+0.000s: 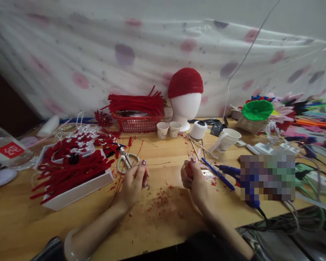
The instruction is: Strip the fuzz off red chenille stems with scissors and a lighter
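- Left hand (133, 183), low over the wooden table (29, 224), pinches a thin wire (157, 164).
- Right hand (192, 177) is curled tight round a small red piece (189, 167).
- Scissors (126, 161) lie just beyond the left hand.

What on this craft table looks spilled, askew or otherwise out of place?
Red scraps lie scattered over the wooden table between the left hand and the right hand. Red pipe cleaners overhang the rim of the white tray, some poking past its edge.
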The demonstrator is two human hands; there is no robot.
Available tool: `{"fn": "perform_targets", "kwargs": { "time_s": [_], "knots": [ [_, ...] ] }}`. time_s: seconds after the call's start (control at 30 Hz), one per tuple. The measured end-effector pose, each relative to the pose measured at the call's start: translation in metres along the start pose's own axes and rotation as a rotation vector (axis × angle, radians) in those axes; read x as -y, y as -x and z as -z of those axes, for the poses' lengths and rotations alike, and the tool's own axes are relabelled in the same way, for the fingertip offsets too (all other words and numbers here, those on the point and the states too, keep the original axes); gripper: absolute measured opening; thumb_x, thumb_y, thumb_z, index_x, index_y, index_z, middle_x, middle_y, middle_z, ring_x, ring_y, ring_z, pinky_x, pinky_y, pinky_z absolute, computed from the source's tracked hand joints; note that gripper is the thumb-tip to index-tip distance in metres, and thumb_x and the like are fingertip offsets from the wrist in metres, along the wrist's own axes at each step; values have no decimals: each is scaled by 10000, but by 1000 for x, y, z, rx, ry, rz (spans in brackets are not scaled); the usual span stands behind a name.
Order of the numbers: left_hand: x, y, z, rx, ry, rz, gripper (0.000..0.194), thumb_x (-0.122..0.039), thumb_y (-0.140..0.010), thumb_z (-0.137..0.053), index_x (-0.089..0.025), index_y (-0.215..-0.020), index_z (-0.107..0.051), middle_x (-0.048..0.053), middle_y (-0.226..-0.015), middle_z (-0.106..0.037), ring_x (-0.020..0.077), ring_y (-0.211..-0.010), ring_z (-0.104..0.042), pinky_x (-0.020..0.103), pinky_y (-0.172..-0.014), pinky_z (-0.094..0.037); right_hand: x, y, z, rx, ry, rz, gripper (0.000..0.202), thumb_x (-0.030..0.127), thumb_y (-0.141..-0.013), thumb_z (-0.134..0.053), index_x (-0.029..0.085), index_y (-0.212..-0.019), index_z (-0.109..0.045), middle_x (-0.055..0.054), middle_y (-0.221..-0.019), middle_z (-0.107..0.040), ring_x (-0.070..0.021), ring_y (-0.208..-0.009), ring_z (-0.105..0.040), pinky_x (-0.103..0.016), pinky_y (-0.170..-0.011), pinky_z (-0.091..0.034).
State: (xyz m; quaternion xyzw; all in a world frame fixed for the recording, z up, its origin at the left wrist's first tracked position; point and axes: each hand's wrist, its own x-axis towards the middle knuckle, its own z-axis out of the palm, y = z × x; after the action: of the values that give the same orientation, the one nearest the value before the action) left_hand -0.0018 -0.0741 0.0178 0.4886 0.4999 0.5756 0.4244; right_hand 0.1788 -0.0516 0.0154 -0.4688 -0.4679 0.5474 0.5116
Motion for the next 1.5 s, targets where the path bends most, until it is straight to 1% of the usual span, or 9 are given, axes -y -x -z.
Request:
{"fn": "perform_targets", "kwargs": {
  "time_s": [0.07,0.13,0.33,0.47,0.77,0.9,1.03,1.2,1.5],
  "knots": [
    [-2,2,1,-30,44,16,421,-523,-846,-477,-193,-586,-460,-67,-443,-375,63,-359,-315,170,-338,-244,-2,-4,-3,120,-177,-270,506,636,-783,-401,231,-508,-272,94,-440,-178,-61,-376,-89,-220,-352,-65],
    [-2,3,1,-28,91,56,409,-523,-837,-499,-189,-601,-479,-69,-428,-373,55,-338,-295,163,-316,-211,-5,-5,-6,178,-235,-406,489,630,-741,-437,227,-505,-293,100,-429,-192,-53,-369,-82,-208,-344,-50],
    [-3,5,1,-30,198,132,371,-493,-803,-573,-178,-620,-501,-68,-411,-400,48,-334,-327,139,-312,-239,-2,0,-11,160,-219,-494,410,559,-722,-461,227,-534,-309,106,-411,-215,-49,-353,-93,-192,-333,-49],
    [-7,6,-1,-16,214,173,394,-524,-791,-573,-177,-619,-502,-63,-424,-412,51,-338,-344,136,-307,-247,3,2,-15,126,-229,-494,329,475,-699,-462,221,-525,-344,105,-395,-220,-43,-341,-108,-191,-336,-57],
    [-5,7,-1,31,210,118,400,-528,-825,-527,-177,-634,-518,-58,-431,-427,50,-328,-329,144,-301,-242,-5,2,-15,241,-139,-444,350,500,-682,-475,226,-527,-322,107,-405,-222,-41,-347,-118,-190,-341,-67],
    [-4,8,-1,33,209,107,385,-498,-853,-504,-180,-636,-516,-60,-434,-425,51,-332,-326,148,-313,-244,-4,3,-16,213,-133,-433,358,529,-687,-458,224,-535,-348,107,-395,-225,-43,-336,-118,-197,-339,-76],
    [-2,7,-1,45,213,119,372,-493,-852,-507,-182,-648,-521,-59,-447,-428,56,-342,-327,157,-318,-248,-6,3,-18,258,-134,-408,365,519,-682,-493,222,-537,-338,102,-409,-238,-41,-352,-131,-194,-348,-64],
    [-2,8,-1,83,189,103,355,-470,-856,-501,-181,-652,-524,-58,-462,-448,58,-344,-343,169,-328,-272,-6,5,-19,220,-144,-376,359,516,-710,-491,221,-552,-361,101,-409,-229,-49,-356,-137,-207,-352,-82],
    [-2,9,-1,105,182,94,335,-446,-872,-482,-177,-680,-535,-61,-468,-457,51,-335,-350,166,-334,-284,-8,6,-16,254,-105,-334,390,544,-713,-484,218,-545,-352,96,-441,-226,-52,-382,-136,-222,-380,-90]
  ]
}}
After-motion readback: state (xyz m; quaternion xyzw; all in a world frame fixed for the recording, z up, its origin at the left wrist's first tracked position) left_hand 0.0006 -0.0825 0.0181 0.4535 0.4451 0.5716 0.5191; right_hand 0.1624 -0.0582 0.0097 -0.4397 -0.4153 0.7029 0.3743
